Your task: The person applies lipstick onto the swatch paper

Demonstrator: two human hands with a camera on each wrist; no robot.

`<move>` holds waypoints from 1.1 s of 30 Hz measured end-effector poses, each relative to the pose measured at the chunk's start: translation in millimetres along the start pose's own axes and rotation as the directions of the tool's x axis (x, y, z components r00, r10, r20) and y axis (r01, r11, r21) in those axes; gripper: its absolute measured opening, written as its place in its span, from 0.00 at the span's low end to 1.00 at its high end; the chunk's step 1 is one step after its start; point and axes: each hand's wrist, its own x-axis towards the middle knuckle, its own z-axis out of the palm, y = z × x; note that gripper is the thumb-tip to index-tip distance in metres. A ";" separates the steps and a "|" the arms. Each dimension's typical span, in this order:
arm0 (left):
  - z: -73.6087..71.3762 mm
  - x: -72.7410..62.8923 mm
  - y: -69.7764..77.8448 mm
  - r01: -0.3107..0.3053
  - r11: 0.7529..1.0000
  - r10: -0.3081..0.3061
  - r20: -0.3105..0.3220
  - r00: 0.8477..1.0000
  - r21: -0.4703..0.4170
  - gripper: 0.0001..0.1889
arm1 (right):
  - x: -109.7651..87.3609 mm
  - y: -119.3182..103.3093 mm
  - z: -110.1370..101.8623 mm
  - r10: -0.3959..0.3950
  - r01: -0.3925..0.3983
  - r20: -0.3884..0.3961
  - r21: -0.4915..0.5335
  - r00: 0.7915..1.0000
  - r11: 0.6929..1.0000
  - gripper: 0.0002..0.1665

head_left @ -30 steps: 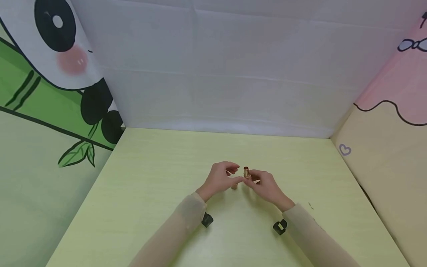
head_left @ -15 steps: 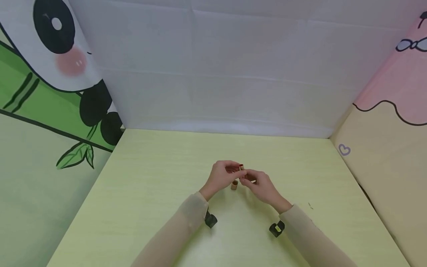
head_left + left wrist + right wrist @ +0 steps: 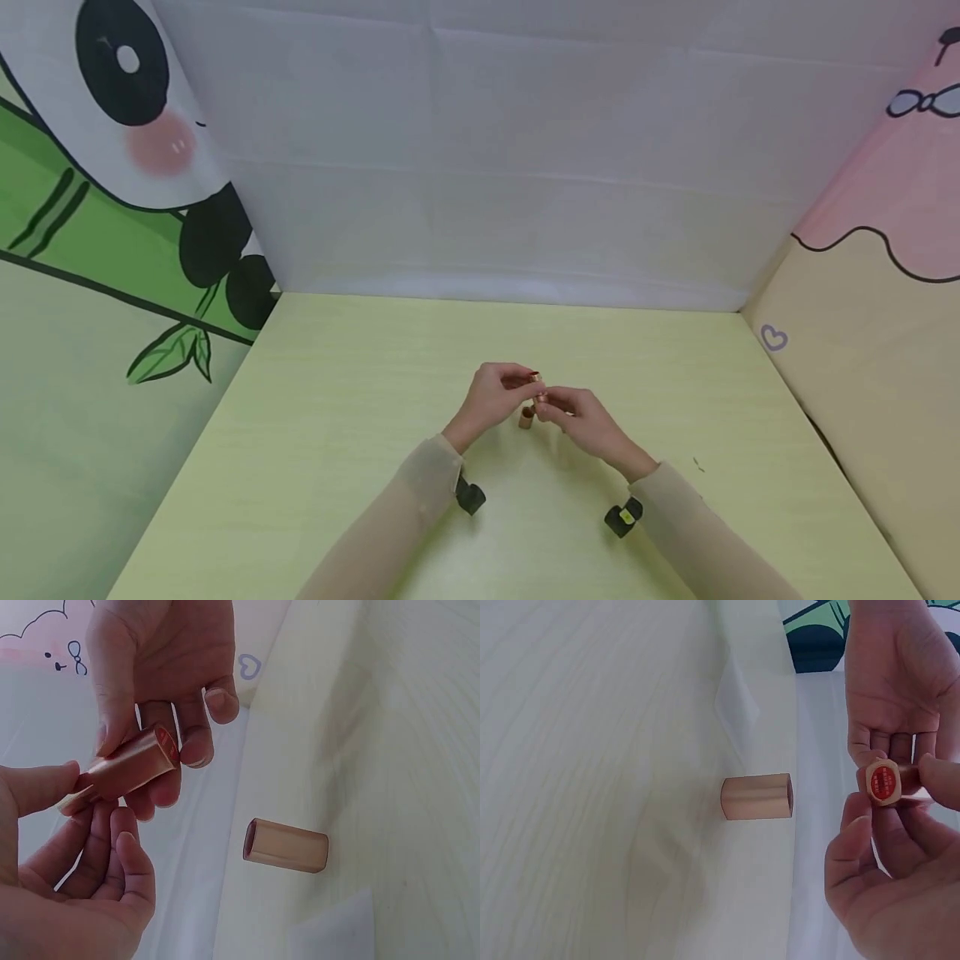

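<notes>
Both hands meet above the table around a rose-gold lipstick tube (image 3: 131,769), a red label on its base end. The left hand (image 3: 491,398) pinches the tube's narrower end between thumb and fingers. With thumb and fingers the right hand (image 3: 588,423) grips the wider body. In the right wrist view the labelled base (image 3: 885,782) faces the camera, and fingers hide most of the rest. On the table just below the hands stands a matching lipstick cap (image 3: 756,796), its hollow end up and neither hand touching it.
The pale yellow table (image 3: 360,367) ends at a white back wall (image 3: 495,167). Printed side panels stand left (image 3: 82,417) and right (image 3: 862,358). A small black camera hangs at the left wrist (image 3: 471,497) and another at the right wrist (image 3: 624,517).
The left hand, apart from the lipstick a second ago, has closed its fingers on the narrower end. The right hand has carried the tube slightly left, towards the left hand. The cap stays put.
</notes>
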 end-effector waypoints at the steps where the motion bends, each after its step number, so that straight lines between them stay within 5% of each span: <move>1: -0.8 -0.1 -0.2 0.000 1.000 0.000 0.005 1.000 -0.019 0.12 | -1.4 -5.5 -0.7 0.012 -0.012 0.011 0.021 1.000 1.000 0.21; 6: -4.9 -9.0 23.7 0.001 0.999 0.000 0.015 1.000 -0.034 0.10 | -3.6 -17.3 -1.3 0.054 -0.056 0.020 0.067 0.998 0.996 0.18; 9: -5.5 -13.7 34.9 -0.002 1.000 0.002 0.004 1.000 -0.017 0.09 | -0.9 -6.6 0.3 0.057 -0.058 0.005 0.080 0.998 0.995 0.18; 18: -4.0 -14.5 35.7 -0.017 0.999 0.017 -0.024 1.000 -0.029 0.09 | -0.2 -0.8 -0.3 0.049 -0.046 -0.022 0.107 0.999 0.993 0.22; 28: -3.8 -13.9 34.0 -0.036 0.997 0.035 -0.024 0.999 -0.064 0.10 | -0.9 -0.8 5.5 0.098 -0.080 -0.137 0.134 0.986 0.988 0.16; 33: -2.3 -10.2 24.5 -0.027 0.998 0.027 -0.008 1.000 -0.060 0.10 | -1.3 1.1 5.5 0.062 -0.047 -0.106 0.137 0.992 0.989 0.15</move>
